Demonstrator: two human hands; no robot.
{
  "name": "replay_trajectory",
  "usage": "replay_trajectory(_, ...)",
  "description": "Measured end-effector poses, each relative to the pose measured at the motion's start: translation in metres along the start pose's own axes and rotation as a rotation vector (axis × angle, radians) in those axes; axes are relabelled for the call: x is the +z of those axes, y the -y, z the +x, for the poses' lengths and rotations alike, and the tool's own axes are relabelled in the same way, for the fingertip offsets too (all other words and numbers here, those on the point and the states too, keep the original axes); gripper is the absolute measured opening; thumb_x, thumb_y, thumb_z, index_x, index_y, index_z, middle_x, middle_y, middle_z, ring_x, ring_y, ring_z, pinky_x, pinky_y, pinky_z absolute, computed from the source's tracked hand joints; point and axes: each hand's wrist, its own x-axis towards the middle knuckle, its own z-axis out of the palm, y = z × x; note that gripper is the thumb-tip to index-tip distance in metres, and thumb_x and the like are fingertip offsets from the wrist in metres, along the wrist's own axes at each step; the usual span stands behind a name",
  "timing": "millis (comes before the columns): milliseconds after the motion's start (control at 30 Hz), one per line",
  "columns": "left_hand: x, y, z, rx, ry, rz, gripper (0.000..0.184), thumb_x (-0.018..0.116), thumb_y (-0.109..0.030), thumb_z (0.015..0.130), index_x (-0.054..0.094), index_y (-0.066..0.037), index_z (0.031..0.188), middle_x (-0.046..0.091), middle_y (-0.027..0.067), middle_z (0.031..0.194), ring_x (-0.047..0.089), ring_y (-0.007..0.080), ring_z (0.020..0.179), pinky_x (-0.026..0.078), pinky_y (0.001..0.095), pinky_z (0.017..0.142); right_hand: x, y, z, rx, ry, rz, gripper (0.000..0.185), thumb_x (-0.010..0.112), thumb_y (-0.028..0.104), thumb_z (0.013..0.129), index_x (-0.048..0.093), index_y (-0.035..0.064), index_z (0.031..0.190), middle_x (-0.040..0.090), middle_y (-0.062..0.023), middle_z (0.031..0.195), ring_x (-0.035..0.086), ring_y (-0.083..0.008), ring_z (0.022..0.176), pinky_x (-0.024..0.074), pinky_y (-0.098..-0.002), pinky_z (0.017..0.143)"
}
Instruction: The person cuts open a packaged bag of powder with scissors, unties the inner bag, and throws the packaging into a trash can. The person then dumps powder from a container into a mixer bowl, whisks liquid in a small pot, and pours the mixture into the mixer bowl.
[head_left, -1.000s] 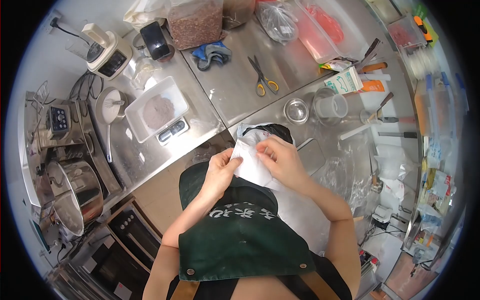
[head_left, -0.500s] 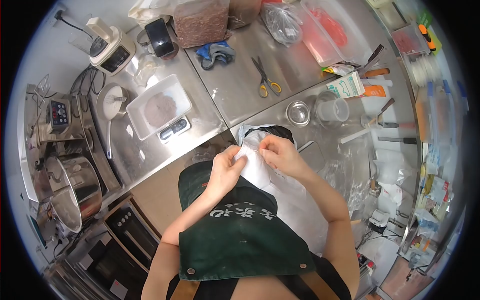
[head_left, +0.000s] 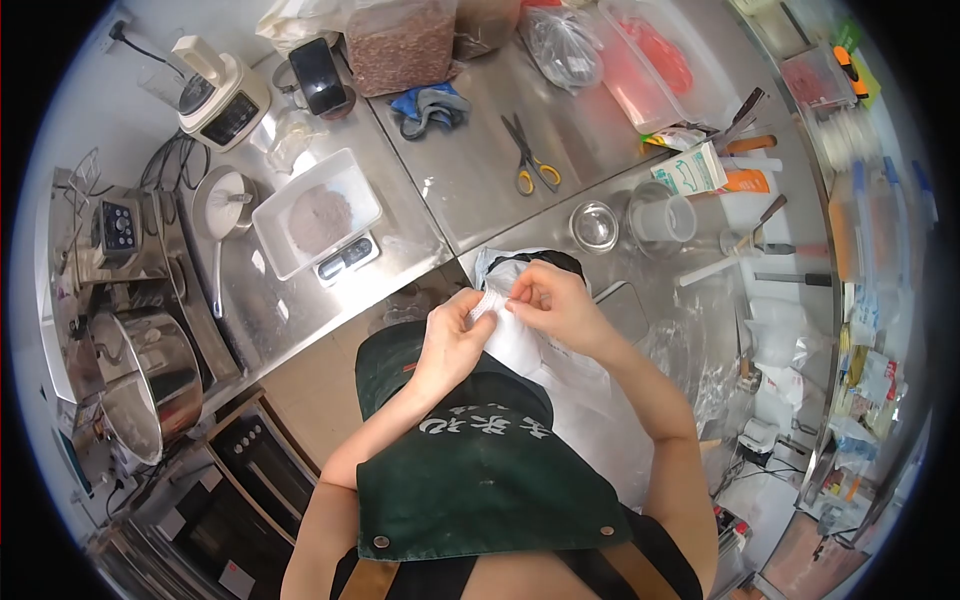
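Observation:
A large white sack (head_left: pixel 570 385) stands upright against the green apron, its top edge bunched near the counter corner. My left hand (head_left: pixel 457 335) pinches the left side of the sack's top edge between thumb and fingers. Close beside it on the right, my right hand (head_left: pixel 550 305) has thumb and index finger pressed together on the same edge; any thread between them is too small to make out. A black bag (head_left: pixel 560 262) shows just behind my right hand.
Scissors (head_left: pixel 528 160) lie on the steel counter (head_left: pixel 470 205), with a glass bowl (head_left: pixel 595 227) to their right. A white tub of powder (head_left: pixel 345 170) rests on a scale (head_left: pixel 347 258). A mixer bowl (head_left: pixel 160 390) stands at the left, a whisk pot (head_left: pixel 222 205) above it.
The sack's top edge has been turned and bunched, and more of its white body shows. My right hand has shifted left, closer to my left hand. The view has shifted slightly.

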Motion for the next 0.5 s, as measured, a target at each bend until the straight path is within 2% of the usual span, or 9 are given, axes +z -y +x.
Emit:
replay_trajectory(67,0.001,0.003,0.001,0.009,-0.001,-0.014,0.019,0.058,-0.007,0.083,0.064,0.006,0.095,0.061,0.0091,0.074,0.053,0.0101,0.067,0.044,0.0284,0.06,0.0,0.001,0.004,-0.155,-0.005,-0.09,0.012,0.066,0.003,0.085,0.056,0.0008,0.091,0.053,-0.0003,0.083,0.049,-0.0062,0.061,0.0424,-0.0194,0.057)
replay_trajectory(167,0.0,0.005,0.001,0.028,-0.018,-0.031,0.019,0.058,-0.007,0.083,0.064,0.006,0.095,0.061,0.0091,0.073,0.054,0.0103,0.066,0.044,0.0289,0.06,-0.011,0.012,-0.001,0.155,0.079,0.332,0.013,0.067,0.004,0.084,0.056,-0.0004,0.089,0.051,-0.0007,0.085,0.051,-0.0061,0.066,0.0443,-0.0208,0.06)
replay_trajectory(267,0.001,0.004,0.0,0.012,-0.02,-0.022,0.02,0.058,-0.008,0.082,0.064,0.006,0.095,0.061,0.009,0.071,0.053,0.0106,0.063,0.044,0.0294,0.059,-0.008,0.012,0.0,0.217,0.0,0.017,0.011,0.066,0.003,0.085,0.056,-0.0012,0.086,0.05,-0.0014,0.09,0.053,-0.0073,0.068,0.0449,-0.0213,0.062)
replay_trajectory(367,0.002,0.006,0.0,0.027,-0.027,-0.009,0.02,0.058,-0.008,0.082,0.064,0.006,0.095,0.06,0.0093,0.068,0.053,0.0109,0.061,0.044,0.0298,0.057,-0.001,-0.006,0.003,-0.121,0.02,-0.116,0.011,0.066,0.002,0.085,0.056,-0.0008,0.088,0.054,-0.0028,0.09,0.053,-0.0086,0.066,0.0443,-0.0219,0.058)
replay_trajectory(467,0.002,0.006,0.0,0.053,-0.043,-0.017,0.02,0.059,-0.008,0.082,0.064,0.006,0.095,0.06,0.0101,0.068,0.053,0.011,0.061,0.044,0.0298,0.058,0.001,-0.012,0.006,-0.182,-0.002,0.043,0.008,0.063,0.001,0.085,0.056,0.0003,0.089,0.058,-0.0058,0.088,0.053,-0.0095,0.061,0.0422,-0.0217,0.052)
replay_trajectory(500,0.002,0.006,-0.001,0.059,-0.048,-0.024,0.02,0.059,-0.008,0.082,0.064,0.006,0.095,0.06,0.0104,0.068,0.053,0.011,0.061,0.044,0.0297,0.058,-0.002,-0.009,0.005,-0.055,0.03,0.168,0.008,0.062,0.0,0.085,0.056,0.0007,0.089,0.058,-0.0068,0.087,0.053,-0.0094,0.061,0.042,-0.0218,0.051)
